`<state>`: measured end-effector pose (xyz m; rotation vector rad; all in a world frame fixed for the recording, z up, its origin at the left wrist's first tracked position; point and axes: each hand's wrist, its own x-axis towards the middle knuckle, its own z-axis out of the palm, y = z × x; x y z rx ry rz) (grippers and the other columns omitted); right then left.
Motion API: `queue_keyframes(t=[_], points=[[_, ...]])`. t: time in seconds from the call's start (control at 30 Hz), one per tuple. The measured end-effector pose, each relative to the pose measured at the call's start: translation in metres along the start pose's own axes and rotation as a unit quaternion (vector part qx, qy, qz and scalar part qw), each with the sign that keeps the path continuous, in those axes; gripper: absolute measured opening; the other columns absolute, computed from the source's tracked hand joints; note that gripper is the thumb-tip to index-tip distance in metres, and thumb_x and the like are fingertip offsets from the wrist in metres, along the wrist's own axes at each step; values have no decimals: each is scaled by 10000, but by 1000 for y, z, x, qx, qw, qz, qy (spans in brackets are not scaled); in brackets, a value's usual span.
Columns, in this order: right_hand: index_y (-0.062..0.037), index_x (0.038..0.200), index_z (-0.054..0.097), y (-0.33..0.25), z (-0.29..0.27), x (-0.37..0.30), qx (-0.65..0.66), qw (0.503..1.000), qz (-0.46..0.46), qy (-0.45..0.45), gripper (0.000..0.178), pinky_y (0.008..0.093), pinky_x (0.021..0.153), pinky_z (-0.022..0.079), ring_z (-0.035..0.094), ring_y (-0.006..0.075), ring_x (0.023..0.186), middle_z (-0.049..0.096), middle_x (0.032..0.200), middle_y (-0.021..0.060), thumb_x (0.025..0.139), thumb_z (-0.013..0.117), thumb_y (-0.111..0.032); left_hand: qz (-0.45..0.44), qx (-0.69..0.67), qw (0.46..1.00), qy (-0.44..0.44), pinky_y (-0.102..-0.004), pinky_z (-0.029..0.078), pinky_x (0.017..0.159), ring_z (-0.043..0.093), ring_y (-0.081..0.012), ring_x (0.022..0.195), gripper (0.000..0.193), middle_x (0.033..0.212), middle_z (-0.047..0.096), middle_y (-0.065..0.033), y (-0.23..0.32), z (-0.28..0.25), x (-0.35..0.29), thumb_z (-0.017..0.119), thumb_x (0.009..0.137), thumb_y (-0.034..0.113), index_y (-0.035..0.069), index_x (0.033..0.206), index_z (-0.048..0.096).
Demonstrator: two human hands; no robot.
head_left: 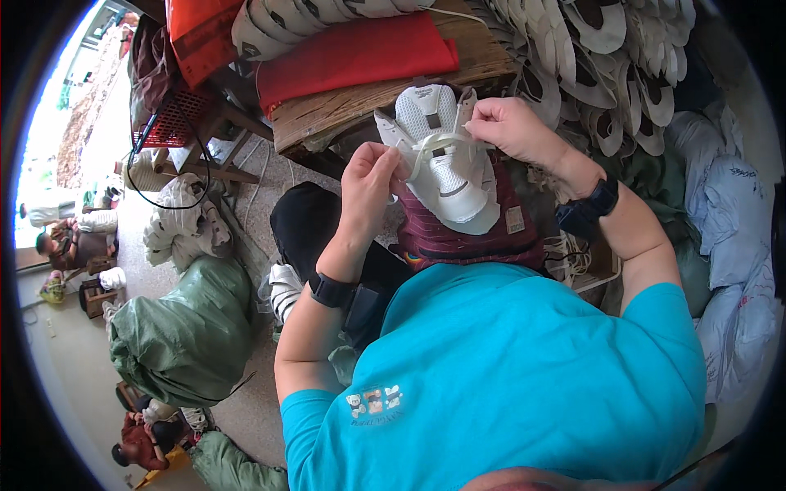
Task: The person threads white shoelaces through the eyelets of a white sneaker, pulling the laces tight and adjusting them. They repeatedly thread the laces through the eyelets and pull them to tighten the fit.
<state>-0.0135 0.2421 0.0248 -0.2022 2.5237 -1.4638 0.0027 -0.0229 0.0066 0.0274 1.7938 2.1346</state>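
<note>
A white mesh shoe upper lies across my lap on a dark red striped cloth, its tongue pointing away from me. A pale shoelace crosses the upper and curves in a loop over the eyelet area. At the left side of the upper, my left hand is closed in a pinch on the lace, close to the eyelet flap. My right hand pinches the lace between thumb and forefinger at the right flap, beside the tongue. The other fingers of both hands are curled.
Just ahead is a wooden bench bearing a folded red cloth and a row of stacked uppers. Many pale uppers hang at the far right. White sacks line the right; a green sack stands left. Other people sit farther left.
</note>
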Motion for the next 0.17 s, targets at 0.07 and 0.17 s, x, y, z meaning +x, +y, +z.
queue_keyframes(t=[0.07, 0.17], points=[[-48, 799, 636, -16, -3, 0, -127, 991, -48, 14, 213, 306, 572, 442, 573, 121, 626, 618, 678, -9, 916, 600, -223, -9, 19, 1000, -3, -187, 386, 527, 482, -49, 565, 178, 741, 615, -5, 0, -5, 1, 580, 980, 220, 55, 913, 593], [-31, 808, 645, -39, 4, 0, -317, 941, -113, 41, 228, 439, 649, 503, 694, 270, 735, 724, 806, 89, 863, 635, -252, 17, 101, 995, -2, -189, 384, 526, 486, -49, 576, 181, 745, 615, -3, 1, -6, 7, 585, 979, 231, 58, 925, 590]])
